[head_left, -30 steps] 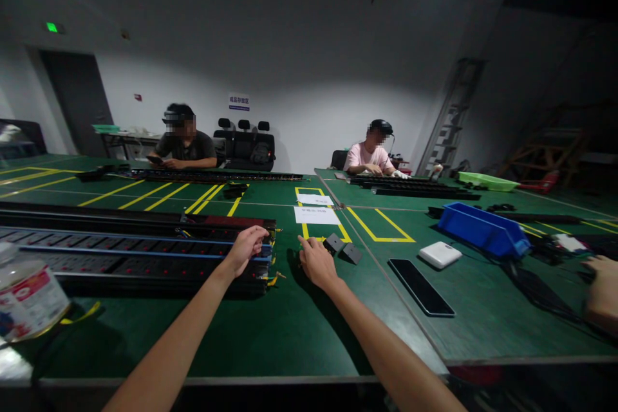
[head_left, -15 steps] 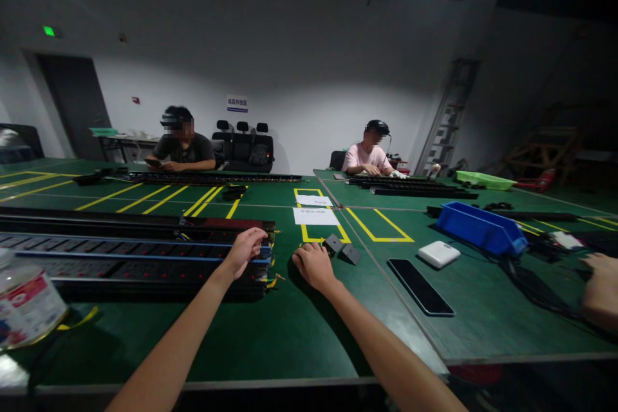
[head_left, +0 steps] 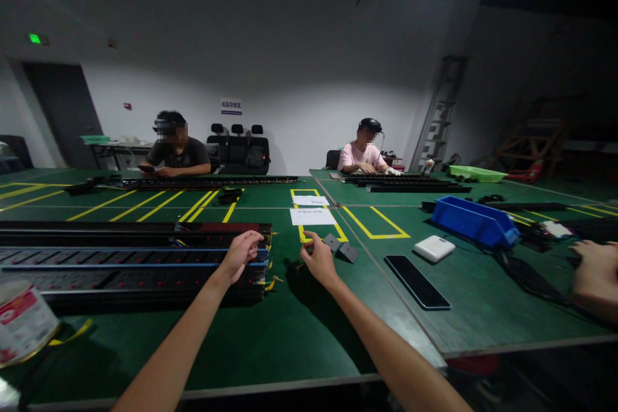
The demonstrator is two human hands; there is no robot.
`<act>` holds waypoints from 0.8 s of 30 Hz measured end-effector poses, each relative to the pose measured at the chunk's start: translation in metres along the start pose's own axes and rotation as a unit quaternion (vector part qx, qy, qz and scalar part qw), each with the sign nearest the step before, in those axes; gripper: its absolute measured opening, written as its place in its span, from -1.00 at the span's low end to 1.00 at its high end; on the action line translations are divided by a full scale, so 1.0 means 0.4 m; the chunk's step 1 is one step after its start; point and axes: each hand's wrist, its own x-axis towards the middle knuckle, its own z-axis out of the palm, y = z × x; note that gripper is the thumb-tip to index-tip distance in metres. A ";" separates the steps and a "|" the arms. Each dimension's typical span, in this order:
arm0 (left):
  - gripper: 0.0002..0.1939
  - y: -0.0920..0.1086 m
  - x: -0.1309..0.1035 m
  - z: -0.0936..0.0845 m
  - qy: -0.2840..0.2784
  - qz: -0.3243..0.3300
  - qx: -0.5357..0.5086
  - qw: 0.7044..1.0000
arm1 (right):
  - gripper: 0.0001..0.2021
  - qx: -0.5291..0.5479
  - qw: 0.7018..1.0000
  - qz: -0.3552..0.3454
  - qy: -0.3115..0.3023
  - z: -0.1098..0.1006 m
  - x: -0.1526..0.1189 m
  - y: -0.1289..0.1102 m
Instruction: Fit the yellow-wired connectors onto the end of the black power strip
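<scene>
Near the right end of several long black strips with red dots [head_left: 145, 259], my left hand [head_left: 241, 256] is closed, thumb and fingertips together above the strip ends. Whatever it pinches, if anything, is too small to make out. Short yellow wire ends [head_left: 273, 283] stick out beside it. To its right, my right hand [head_left: 319, 262] is raised over the green table [head_left: 284, 347], fingers curled in and thumb side up. Its fingertips are partly hidden, so I cannot make out what is in them. Just beyond that hand lie two small dark grey blocks [head_left: 347, 252].
Right of my hands lie a phone [head_left: 418, 282], a white case [head_left: 434, 248] and a blue bin [head_left: 476, 222]. Another person's hand [head_left: 596, 277] is at the right edge. A labelled plastic container [head_left: 24, 322] stands at left. Two people sit across the table.
My right hand has lifted off the tabletop beside the grey blocks, and its fingers have curled in. My left hand stays at the strip ends. The view has shifted slightly.
</scene>
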 end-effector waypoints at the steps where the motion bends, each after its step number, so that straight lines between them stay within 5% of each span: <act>1: -0.64 0.001 0.000 0.001 0.001 0.000 0.000 1.000 | -0.57 0.023 1.000 0.004 0.004 0.001 0.003 0.005; 11: -0.65 0.009 -0.003 0.009 0.014 0.004 -0.005 1.000 | -0.46 0.169 0.982 0.073 0.033 0.007 0.022 0.027; 14: -0.64 0.005 0.000 0.006 0.013 0.005 -0.006 1.000 | -0.57 0.212 0.974 0.081 0.021 0.005 0.024 0.027; 24: -0.64 0.002 0.000 0.002 0.004 0.006 -0.003 1.000 | -0.64 0.222 0.970 0.094 0.027 0.006 0.029 0.040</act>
